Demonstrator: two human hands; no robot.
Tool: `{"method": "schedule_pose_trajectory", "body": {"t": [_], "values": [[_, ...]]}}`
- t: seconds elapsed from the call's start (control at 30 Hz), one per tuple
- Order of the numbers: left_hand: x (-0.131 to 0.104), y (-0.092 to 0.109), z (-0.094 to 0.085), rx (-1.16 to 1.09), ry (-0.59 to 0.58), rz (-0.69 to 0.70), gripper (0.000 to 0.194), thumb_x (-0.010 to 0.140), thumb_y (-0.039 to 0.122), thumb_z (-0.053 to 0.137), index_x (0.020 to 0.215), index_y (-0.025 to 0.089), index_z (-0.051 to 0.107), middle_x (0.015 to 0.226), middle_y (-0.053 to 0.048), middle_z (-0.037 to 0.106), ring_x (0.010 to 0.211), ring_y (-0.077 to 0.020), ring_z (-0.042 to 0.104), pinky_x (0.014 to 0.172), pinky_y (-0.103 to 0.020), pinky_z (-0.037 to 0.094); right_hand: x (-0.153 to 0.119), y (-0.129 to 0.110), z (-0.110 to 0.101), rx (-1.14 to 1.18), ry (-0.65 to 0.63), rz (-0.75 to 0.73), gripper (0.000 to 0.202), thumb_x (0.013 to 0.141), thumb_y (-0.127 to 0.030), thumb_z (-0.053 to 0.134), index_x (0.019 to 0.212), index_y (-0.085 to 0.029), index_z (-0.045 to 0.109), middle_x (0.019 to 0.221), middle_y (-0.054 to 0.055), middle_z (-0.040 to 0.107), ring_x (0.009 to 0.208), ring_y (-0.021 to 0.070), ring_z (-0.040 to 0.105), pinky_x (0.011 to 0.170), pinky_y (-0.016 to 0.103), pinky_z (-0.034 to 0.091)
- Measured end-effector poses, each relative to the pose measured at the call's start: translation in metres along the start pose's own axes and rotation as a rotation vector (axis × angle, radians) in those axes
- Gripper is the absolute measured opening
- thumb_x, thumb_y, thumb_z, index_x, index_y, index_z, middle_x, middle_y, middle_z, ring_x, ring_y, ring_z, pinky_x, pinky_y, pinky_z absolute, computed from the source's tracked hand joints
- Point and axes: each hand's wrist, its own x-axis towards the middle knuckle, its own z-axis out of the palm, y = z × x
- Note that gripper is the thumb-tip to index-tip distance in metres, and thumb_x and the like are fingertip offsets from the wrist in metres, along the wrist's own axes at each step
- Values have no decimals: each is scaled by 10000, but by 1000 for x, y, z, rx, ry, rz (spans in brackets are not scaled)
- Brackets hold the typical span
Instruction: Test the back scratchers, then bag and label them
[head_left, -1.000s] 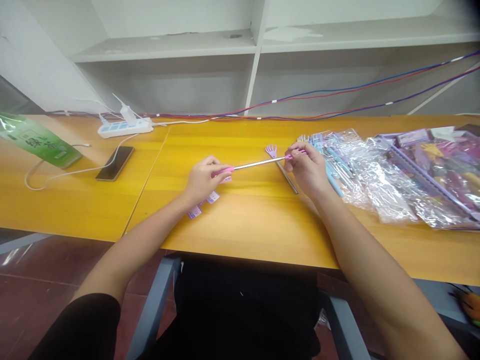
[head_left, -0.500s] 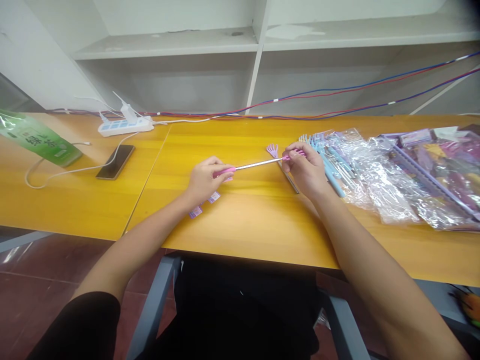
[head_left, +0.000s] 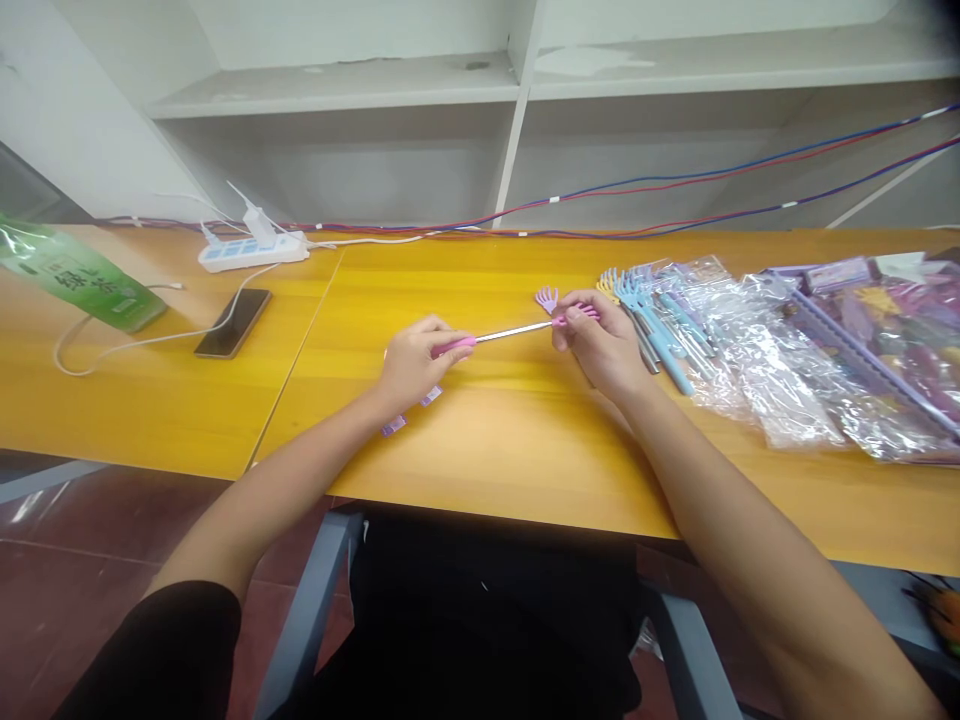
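The fingers of my left hand (head_left: 412, 362) grasp the handle of 1 pink back scratcher (head_left: 514, 331), and the fingers of my right hand (head_left: 606, 346) clasp its clawed end. I hold it over the table (head_left: 510, 450), to the right of the phone (head_left: 232, 323). Farther right of the phone lie a purple scratcher (head_left: 547, 299), blue scratchers (head_left: 664, 340) and clear bags (head_left: 784, 375)

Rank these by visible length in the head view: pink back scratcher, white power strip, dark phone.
1. Pink back scratcher, partly covered by left hand and right hand
2. White power strip
3. Dark phone
True sizes remain unsure.
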Motion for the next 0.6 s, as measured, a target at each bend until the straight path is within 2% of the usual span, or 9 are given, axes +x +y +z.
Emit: {"method": "schedule_pose_trajectory", "body": {"t": [0.23, 0.4, 0.6], "values": [[-1, 0, 2, 0, -2, -4, 232, 962, 446, 756, 1110, 307, 868, 995, -33, 770, 880, -169, 704, 787, -309, 520, -4, 2, 6, -52, -121, -37, 388, 813, -569, 896, 991, -263, 736, 823, -10, 662, 607, 108, 586, 581, 248, 497], [-1, 2, 4, 2, -8, -20, 230, 957, 440, 763, 1099, 294, 869, 997, -36, 779, 887, -172, 708, 789, -305, 528, -7, 3, 14, -75, -134, -39, 407, 818, -621, 874, 984, -283, 721, 822, -21, 666, 603, 111, 585, 569, 255, 509], [-3, 4, 5, -28, 3, 6, 217, 959, 403, 772, 1094, 266, 872, 983, -37, 777, 863, -155, 703, 790, -286, 523, -11, 7, 22, -69, -149, -56, 401, 851, -603, 856, 1002, -266, 702, 812, -22, 673, 594, 105, 597, 575, 253, 497]]}}
